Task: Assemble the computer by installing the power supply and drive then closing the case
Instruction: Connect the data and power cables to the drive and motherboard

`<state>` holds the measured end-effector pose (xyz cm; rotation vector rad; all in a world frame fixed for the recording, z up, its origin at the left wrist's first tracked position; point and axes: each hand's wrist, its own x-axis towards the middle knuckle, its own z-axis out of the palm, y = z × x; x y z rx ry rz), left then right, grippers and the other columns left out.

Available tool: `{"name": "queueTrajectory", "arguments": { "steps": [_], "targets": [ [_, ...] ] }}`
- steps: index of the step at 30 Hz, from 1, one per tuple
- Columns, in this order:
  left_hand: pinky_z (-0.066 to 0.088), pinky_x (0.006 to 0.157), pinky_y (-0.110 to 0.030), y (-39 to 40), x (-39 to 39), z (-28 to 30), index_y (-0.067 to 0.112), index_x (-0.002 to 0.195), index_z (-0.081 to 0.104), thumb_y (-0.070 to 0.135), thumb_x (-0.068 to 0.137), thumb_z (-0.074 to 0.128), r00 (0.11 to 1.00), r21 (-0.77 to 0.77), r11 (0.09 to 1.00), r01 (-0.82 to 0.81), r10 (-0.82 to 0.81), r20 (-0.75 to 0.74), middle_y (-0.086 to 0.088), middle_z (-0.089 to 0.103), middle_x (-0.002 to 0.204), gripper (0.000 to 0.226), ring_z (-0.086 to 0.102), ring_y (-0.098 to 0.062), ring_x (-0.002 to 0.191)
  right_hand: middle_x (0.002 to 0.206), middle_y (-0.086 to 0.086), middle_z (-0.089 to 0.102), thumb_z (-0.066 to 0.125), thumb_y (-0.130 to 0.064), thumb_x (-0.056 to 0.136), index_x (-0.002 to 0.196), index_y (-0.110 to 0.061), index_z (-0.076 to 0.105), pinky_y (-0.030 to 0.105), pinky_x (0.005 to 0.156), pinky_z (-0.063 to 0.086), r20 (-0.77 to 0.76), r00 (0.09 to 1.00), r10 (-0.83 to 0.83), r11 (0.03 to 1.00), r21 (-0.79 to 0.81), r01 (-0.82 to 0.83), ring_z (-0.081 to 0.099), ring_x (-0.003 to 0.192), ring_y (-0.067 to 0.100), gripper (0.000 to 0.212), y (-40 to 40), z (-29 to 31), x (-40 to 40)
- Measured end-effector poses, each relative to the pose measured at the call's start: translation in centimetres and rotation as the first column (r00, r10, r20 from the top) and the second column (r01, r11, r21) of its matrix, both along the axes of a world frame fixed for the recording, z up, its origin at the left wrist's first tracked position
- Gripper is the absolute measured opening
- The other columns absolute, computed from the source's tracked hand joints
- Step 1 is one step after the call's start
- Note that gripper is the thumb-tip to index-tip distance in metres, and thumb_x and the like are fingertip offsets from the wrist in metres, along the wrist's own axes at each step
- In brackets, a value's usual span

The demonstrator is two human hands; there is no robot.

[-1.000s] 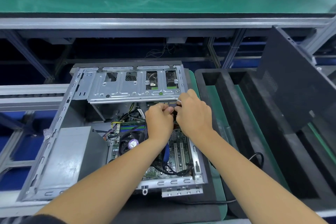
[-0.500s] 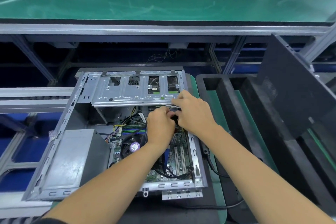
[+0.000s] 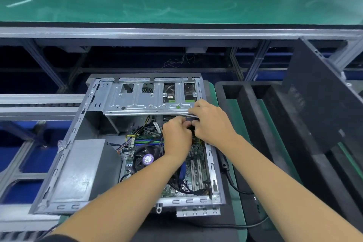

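Observation:
The open grey computer case (image 3: 67, 143) lies on its side. A grey power supply (image 3: 78, 169) sits in its near left corner. Across the far end runs the metal drive cage (image 3: 137, 100), and a drive (image 3: 169, 92) shows through its right openings. Just below the cage's right edge, over the motherboard (image 3: 196, 171), my left hand (image 3: 176, 137) and my right hand (image 3: 212, 124) meet. Both pinch a small black connector (image 3: 191, 128), mostly hidden by my fingers. My right fingertips also touch a thin grey strip (image 3: 186, 114) along the cage edge.
The black side panel (image 3: 322, 94) leans upright at the right, standing in a black foam tray (image 3: 255, 124). A black cable (image 3: 229, 179) trails beside the case's right wall. The CPU fan (image 3: 145, 157) and loose wires lie left of my left hand. A green bench (image 3: 176, 0) spans the back.
Both hands stay together at the cage's lower right edge, with only small finger shifts. The view has tilted, so the case sits slightly lower in the frame.

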<state>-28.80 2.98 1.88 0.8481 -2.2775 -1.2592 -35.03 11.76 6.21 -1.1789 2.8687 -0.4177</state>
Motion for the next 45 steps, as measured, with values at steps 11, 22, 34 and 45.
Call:
{"name": "queueTrajectory", "arguments": {
  "steps": [11,22,34,45],
  "targets": [
    [0.028,0.049,-0.029,-0.1,0.0,-0.1,0.005,0.053,0.050,-0.005,0.087,0.054,0.998,0.158,0.987,0.019,-0.009,-0.062,-0.006,0.046,0.048,0.035,0.036,-0.019,0.050,0.124,-0.002,0.051,0.060,-0.017,0.089,0.116,-0.014,0.065,0.038,0.073,0.048,0.048,0.996,-0.069,0.996,-0.054,0.072,0.059,0.094,0.031,0.027,0.0,0.1,0.6],
    [0.032,0.038,-0.015,0.4,0.7,0.4,0.008,0.076,0.062,0.009,0.098,0.049,0.996,0.649,0.756,0.083,-0.043,-0.077,0.003,0.048,0.041,0.026,0.041,-0.006,0.036,0.123,-0.005,0.051,0.059,-0.018,0.088,0.118,-0.018,0.066,0.038,0.077,0.051,0.080,0.991,-0.106,0.990,-0.085,0.112,0.060,0.092,0.029,0.030,0.0,-0.1,1.0],
    [0.029,0.041,-0.018,0.8,0.5,0.3,0.004,0.072,0.063,0.007,0.099,0.046,0.997,0.638,0.769,0.048,0.006,-0.082,0.002,0.045,0.046,0.032,0.034,-0.009,0.042,0.114,-0.006,0.055,0.060,-0.019,0.088,0.091,-0.017,0.066,0.029,0.066,0.035,0.085,0.989,-0.120,0.985,-0.117,0.129,0.060,0.085,0.025,0.008,0.2,-0.1,1.2],
    [0.025,0.052,-0.025,0.2,0.1,0.1,0.008,0.055,0.052,0.003,0.093,0.050,0.996,0.509,0.860,0.033,0.011,-0.083,0.003,0.042,0.046,0.039,0.033,-0.013,0.049,0.112,-0.006,0.055,0.059,-0.021,0.087,0.088,-0.019,0.066,0.030,0.066,0.036,0.100,0.990,-0.103,0.981,-0.154,0.118,0.059,0.085,0.027,0.007,0.3,-0.2,1.3]
  ]
}}
